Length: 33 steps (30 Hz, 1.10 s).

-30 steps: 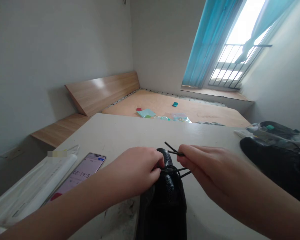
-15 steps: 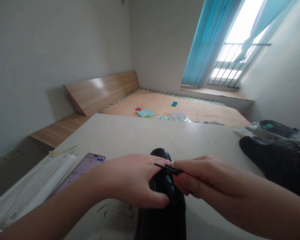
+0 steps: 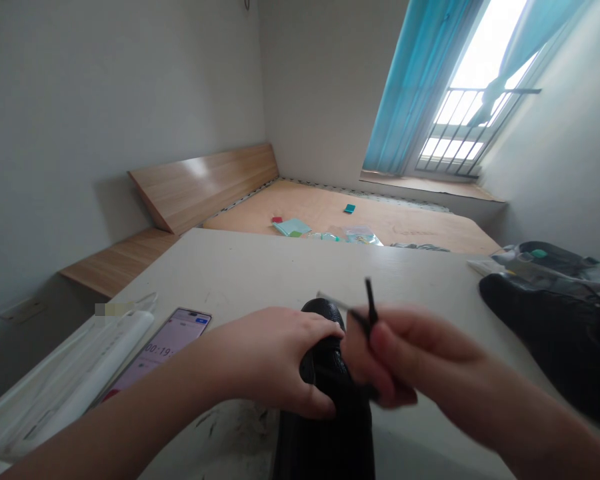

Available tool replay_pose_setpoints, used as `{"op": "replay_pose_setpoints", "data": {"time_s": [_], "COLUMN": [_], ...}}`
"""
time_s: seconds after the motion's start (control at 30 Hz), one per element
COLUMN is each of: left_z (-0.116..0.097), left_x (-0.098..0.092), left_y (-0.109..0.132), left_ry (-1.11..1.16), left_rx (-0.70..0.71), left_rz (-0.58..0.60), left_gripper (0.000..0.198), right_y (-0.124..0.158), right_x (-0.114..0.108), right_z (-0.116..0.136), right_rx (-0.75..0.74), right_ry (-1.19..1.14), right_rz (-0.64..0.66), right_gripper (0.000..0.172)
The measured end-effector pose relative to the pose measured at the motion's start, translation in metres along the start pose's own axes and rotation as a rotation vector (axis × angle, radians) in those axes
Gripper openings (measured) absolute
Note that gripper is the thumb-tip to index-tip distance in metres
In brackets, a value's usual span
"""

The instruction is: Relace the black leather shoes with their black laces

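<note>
A black shoe (image 3: 327,443) stands on the white table in front of me, its toe pointing away. My left hand (image 3: 275,360) lies over its upper, thumb and fingers curled round the front part. Just right of the toe, my right hand (image 3: 405,360) is closed on black shoelaces (image 3: 371,303). One lace end sticks up above its fingers, and another thin end points left over the toe, blurred. Part of the shoe's upper is hidden under my hands.
A phone (image 3: 173,340) showing a timer lies left of my hand, beside a long white packet (image 3: 95,360). At the right rest another black shoe (image 3: 545,327) and a clear plastic bag (image 3: 555,260). Behind the table is a bed (image 3: 310,200) with small items on it.
My right hand has turned and shifted slightly right with the laces. The lace end that pointed left across the shoe now points up. My left hand stays on the shoe.
</note>
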<state>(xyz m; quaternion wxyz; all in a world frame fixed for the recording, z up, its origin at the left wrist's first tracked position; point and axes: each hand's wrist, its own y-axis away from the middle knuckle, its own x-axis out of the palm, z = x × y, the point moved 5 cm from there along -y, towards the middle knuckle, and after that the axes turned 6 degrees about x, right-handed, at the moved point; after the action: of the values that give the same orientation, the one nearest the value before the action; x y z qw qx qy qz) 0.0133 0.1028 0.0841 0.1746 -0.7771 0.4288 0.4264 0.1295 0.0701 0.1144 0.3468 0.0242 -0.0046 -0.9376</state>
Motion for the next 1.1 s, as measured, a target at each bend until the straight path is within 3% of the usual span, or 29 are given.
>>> {"op": "replay_pose_setpoints", "data": {"time_s": [0.13,0.2,0.33,0.5,0.63,0.73,0.83,0.93,1.0,1.1], "left_z": [0.004,0.005,0.004,-0.006,-0.016,-0.017,-0.016,-0.013,-0.006,0.008], "left_x": [0.003,0.003,-0.002,-0.028,-0.023,-0.011,-0.007,-0.012,-0.020,-0.039], "left_y": [0.000,0.001,0.002,0.004,0.001,-0.004,-0.006,-0.006,-0.003,0.004], "left_ry": [-0.057,-0.064,0.043,0.060,-0.005,0.034,0.217,0.420,0.462,0.517], "left_rx": [-0.044,-0.053,-0.087,-0.037,0.092,0.106,0.101,0.068,0.002,-0.050], "left_rz": [0.092,0.115,0.077,-0.258,-0.236,-0.186,-0.177,-0.184,-0.265,-0.491], "left_gripper": [0.067,0.078,0.079,0.018,0.020,0.019,0.017,0.022,0.025,0.028], "right_y": [-0.016,-0.020,-0.022,-0.018,-0.017,-0.017,-0.016,-0.013,-0.009,-0.004], "right_x": [-0.034,-0.043,-0.045,-0.047,-0.047,-0.045,-0.045,-0.060,-0.075,-0.099], "right_z": [-0.015,-0.020,-0.024,-0.024,-0.027,-0.027,-0.023,-0.017,-0.014,-0.013], "right_rx": [-0.050,-0.047,0.000,0.053,0.105,0.140,0.160,0.085,0.001,-0.090], "right_ry": [-0.342,-0.399,-0.431,-0.356,-0.427,-0.457,-0.288,-0.025,0.017,-0.119], "right_rz": [-0.342,-0.433,-0.407,-0.449,-0.495,-0.477,-0.468,-0.605,-0.721,-0.760], "right_gripper": [0.039,0.038,0.034,0.033,0.032,0.030,0.031,0.032,0.028,0.018]}}
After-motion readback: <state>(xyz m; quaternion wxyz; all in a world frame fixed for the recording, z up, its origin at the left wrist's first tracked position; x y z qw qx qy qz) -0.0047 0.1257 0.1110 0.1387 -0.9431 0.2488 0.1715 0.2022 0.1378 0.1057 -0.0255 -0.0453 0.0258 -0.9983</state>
